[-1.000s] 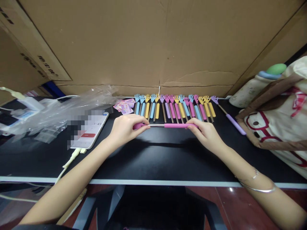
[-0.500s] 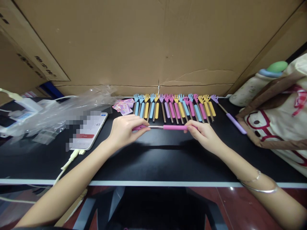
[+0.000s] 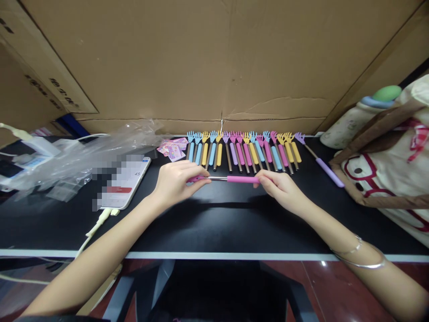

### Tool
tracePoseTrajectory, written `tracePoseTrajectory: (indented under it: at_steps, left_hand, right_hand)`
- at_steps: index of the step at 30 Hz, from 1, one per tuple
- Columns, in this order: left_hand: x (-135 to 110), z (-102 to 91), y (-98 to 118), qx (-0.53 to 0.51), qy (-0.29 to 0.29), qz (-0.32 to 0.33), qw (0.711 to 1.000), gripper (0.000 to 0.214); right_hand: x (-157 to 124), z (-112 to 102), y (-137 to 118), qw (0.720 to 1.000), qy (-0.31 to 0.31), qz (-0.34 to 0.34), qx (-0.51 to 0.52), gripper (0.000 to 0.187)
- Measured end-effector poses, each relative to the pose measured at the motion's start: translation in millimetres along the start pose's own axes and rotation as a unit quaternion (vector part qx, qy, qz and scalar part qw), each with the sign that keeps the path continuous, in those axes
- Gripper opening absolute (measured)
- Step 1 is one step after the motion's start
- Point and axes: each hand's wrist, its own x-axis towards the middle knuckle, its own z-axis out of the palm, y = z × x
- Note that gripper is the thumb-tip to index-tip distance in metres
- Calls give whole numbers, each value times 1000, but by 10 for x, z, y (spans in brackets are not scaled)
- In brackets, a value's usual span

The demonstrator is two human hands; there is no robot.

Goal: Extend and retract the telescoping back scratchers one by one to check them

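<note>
Above the black table (image 3: 214, 223) I hold a pink telescopic back scratcher (image 3: 234, 179) level between both hands. My left hand (image 3: 176, 181) is closed around its pink claw end, and a short piece of metal rod shows beside my fingers. My right hand (image 3: 281, 190) pinches the end of the pink handle. Behind my hands lies a row of several back scratchers (image 3: 244, 150) in blue, yellow, pink and purple, claws toward the cardboard. One purple back scratcher (image 3: 320, 165) lies extended at the right of the row.
A phone (image 3: 125, 183) on a charging cable lies at the left, beside crumpled clear plastic bags (image 3: 83, 154). Small pink cards (image 3: 174, 149) sit near the row. Cardboard (image 3: 214, 62) walls the back. A cream bag (image 3: 389, 161) and a bottle (image 3: 355, 120) stand at the right.
My right hand has pushed the pink handle leftward toward my left hand, so the exposed metal rod has grown shorter. My left hand has stayed in place.
</note>
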Motion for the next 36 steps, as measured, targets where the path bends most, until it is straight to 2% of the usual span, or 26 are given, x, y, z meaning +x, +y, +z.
tracePoseTrajectory:
  at_steps: [6, 15, 21, 24, 28, 32, 36]
  left_hand:
    - [2, 49, -16, 18, -4, -15, 1000, 25]
    - [15, -5, -3, 70, -10, -40, 997, 23]
    - [7, -7, -14, 67, -14, -46, 997, 24]
    - [8, 1, -15, 57, -15, -43, 997, 24]
    - [12, 39, 15, 59, -18, -33, 998, 24]
    - [24, 91, 112, 66, -24, -10, 997, 24]
    - [36, 88, 207, 83, -32, 20, 996, 25]
  right_hand:
    - [50, -24, 0, 997, 34, -27, -60, 43]
    - [48, -129, 59, 994, 25, 6, -103, 38]
    - [35, -111, 61, 995, 6, -3, -95, 37]
    - [23, -98, 73, 992, 14, -16, -124, 34]
    - [30, -54, 38, 972, 44, -86, -216, 29]
    - [57, 102, -102, 938, 33, -163, -304, 23]
    - [70, 280, -229, 912, 36, -189, -361, 26]
